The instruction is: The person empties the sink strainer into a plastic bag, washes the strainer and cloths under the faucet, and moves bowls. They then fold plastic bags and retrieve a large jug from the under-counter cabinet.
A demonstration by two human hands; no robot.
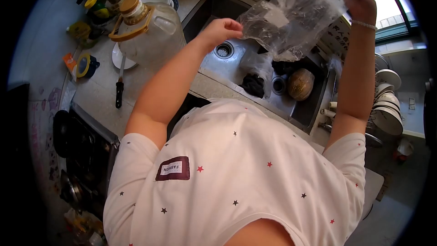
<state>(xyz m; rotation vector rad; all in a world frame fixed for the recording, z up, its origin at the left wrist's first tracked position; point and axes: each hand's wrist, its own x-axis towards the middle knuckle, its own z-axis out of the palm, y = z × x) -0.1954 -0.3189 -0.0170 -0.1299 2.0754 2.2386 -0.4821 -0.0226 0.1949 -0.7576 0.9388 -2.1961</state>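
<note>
A clear, crumpled plastic bag (302, 16) is spread in the air above the sink (207, 68). My right hand (360, 2), raised at the upper right by the window, is closed on the bag's top end. My left hand (221, 33) has its fingers pinched together at the bag's left edge. Below the bag, a second clear bag (257, 66) with something dark in it lies in the sink. To the right, in the same sink, sits a round yellow-brown thing (301, 84) like a melon.
On the left counter stand a large clear jug (152, 34) with a wooden-coloured lid, a white plate (123, 57), a black-handled knife (119, 89) and a roll of tape (86, 66). A stove (91, 150) is at lower left. Stacked bowls (387, 109) fill a rack at right.
</note>
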